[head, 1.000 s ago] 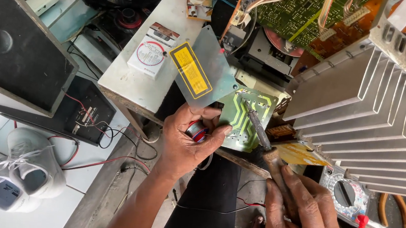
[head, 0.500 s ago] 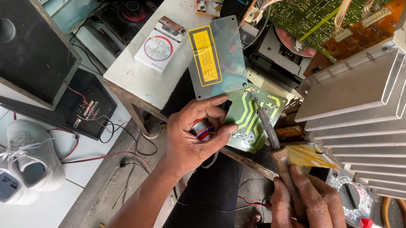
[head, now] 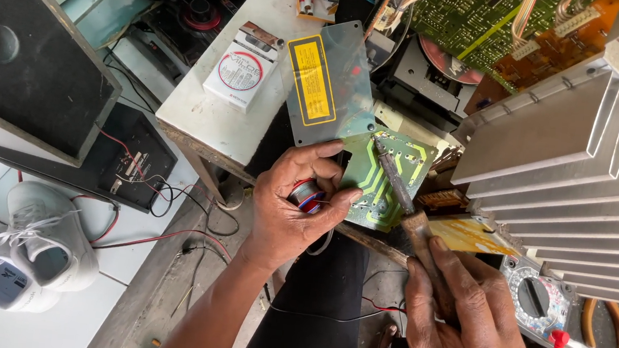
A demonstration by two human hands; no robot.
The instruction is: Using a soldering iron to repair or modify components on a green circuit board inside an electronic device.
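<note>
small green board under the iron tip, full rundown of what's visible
The small green circuit board lies copper side up: pale green with broad, lighter curved traces and small solder spots. It looks like thin rigid laminate, roughly rectangular, slightly tilted, resting at the bench edge below a clear plastic sheet with a yellow label. The left hand, which holds a small spool of solder, pinches its left edge with the fingertips. The soldering iron, gripped by the right hand, lays its dark tip on the board's upper middle.
</note>
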